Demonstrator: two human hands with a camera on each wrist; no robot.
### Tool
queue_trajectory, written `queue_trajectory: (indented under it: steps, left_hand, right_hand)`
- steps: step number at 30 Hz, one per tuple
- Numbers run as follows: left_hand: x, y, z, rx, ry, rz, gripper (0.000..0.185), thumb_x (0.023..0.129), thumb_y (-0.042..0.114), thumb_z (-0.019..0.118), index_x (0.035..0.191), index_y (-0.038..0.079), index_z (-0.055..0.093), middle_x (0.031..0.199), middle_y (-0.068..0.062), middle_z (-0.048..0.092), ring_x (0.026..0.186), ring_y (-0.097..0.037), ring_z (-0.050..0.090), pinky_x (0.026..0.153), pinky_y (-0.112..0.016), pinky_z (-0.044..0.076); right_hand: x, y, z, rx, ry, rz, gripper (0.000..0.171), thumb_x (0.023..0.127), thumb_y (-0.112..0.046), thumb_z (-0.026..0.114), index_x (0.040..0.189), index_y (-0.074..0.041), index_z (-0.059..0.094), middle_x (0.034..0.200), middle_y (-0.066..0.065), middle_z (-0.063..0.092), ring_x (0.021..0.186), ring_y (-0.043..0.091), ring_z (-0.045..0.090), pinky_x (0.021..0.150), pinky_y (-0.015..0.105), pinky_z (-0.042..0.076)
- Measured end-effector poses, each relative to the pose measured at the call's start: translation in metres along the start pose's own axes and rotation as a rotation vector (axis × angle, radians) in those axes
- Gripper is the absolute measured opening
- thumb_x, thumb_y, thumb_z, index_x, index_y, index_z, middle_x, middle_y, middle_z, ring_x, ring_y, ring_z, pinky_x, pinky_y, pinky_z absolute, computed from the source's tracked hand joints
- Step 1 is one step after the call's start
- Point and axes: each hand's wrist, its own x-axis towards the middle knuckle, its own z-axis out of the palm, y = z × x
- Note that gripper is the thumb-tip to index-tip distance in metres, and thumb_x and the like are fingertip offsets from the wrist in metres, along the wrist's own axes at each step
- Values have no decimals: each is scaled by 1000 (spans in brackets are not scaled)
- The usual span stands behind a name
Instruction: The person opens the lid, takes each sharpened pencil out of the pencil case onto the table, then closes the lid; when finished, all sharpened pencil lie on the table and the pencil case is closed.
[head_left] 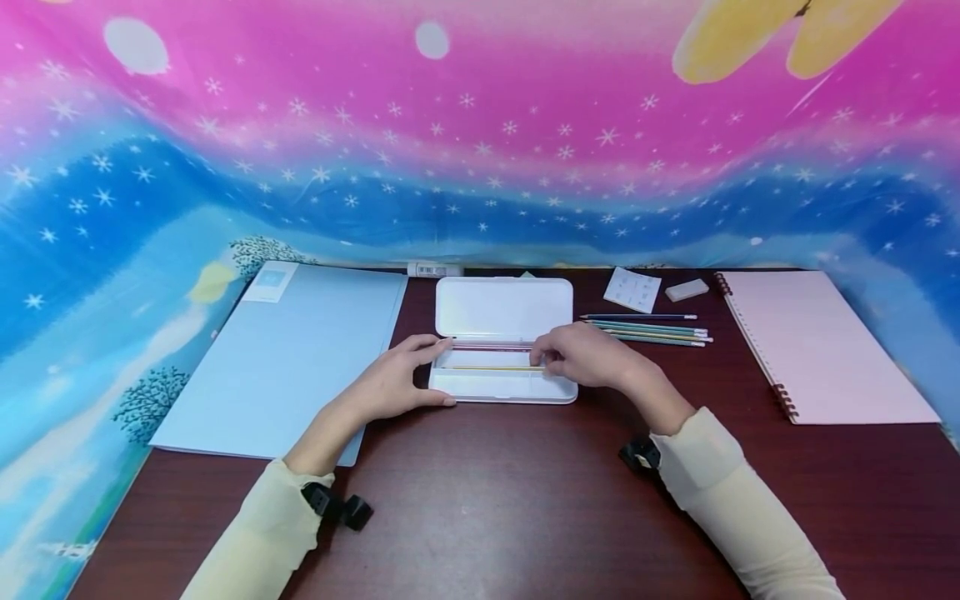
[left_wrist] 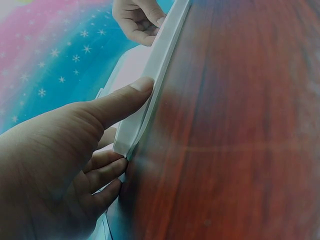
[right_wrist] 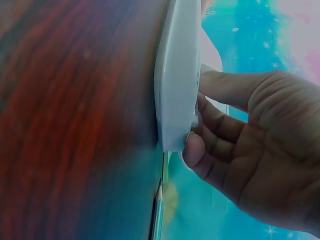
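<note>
Head view, left to right: pale blue folder flat on the dark tabletop; white pencil case at centre, lid laid back away from the person, tray toward them; loose pencils in a row just right of the case; small printed card and eraser behind them; pink spiral notebook at far right.

Left hand: braced the tray's left end, thumb along the near edge, fingers at the far corner; curled round the case wall, holding it.

Right hand: over the tray's right end, fingertips pinching the end of a yellow pencil lying inside.

Key relation: the yellow pencil's long axis ran left–right, parallel to the tray's long side, extending leftward from the right-hand grip toward the left hand. A pinkish pencil lay parallel, nearer the hinge. The right hand was the nearer to the loose pencils.

Left wrist view: showed the thumb pressed flat against the case edge and the right hand beyond; tray contents hidden.

Right wrist view: showed the case end edge-on, right-hand fingers curled round it, and a pencil tip on the tabletop below; the pinched pencil itself was not visible.
</note>
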Motion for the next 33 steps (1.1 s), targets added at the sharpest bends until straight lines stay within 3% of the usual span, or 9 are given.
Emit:
queue_trajectory:
  steps: [4, 8, 11, 17, 33]
  left_hand:
    - [0, 0, 0, -1, -3, 1, 92, 81, 54, 81, 158, 27, 39, 157, -11, 42, 142, -34, 46, 110, -54, 44]
    - [1, 0, 0, -2, -5, -3, 92, 81, 54, 81, 158, 27, 38, 158, -11, 41, 142, -34, 46, 110, -54, 44]
    - [1, 0, 0, -3, -4, -3, 92, 81, 55, 81, 158, 27, 38, 158, -11, 41, 142, -34, 46, 110, -54, 44]
    - [1, -2, 1, -4, -4, 2, 92, 81, 55, 81, 158, 28, 39, 158, -11, 42, 143, -34, 45, 111, -54, 44]
    - [-1, -4, 1, -6, -1, 9, 91, 82, 56, 80, 158, 28, 38, 157, -12, 42, 142, -35, 45, 110, -55, 43]
  right_hand:
    - [-4, 4, -4, 11, 31, -12, 16, 96, -11, 69, 106, -21, 77, 82, -4, 64, 77, 14, 54, 77, 34, 45]
    - [-12, 11, -12, 7, 82, -4, 18, 95, -14, 71, 108, -24, 79, 102, -2, 74, 85, 15, 59, 81, 37, 49]
    - [-19, 19, -19, -6, 116, 4, 18, 95, -15, 72, 108, -25, 80, 107, -2, 74, 88, 14, 61, 82, 38, 51]
    - [-39, 41, -30, -2, 190, 38, 19, 93, -14, 73, 105, -26, 81, 98, -4, 73, 84, 14, 60, 79, 38, 50]
    - [-93, 93, -47, -10, 309, 128, 18, 92, -14, 75, 106, -22, 82, 102, 3, 74, 96, 24, 67, 80, 41, 51]
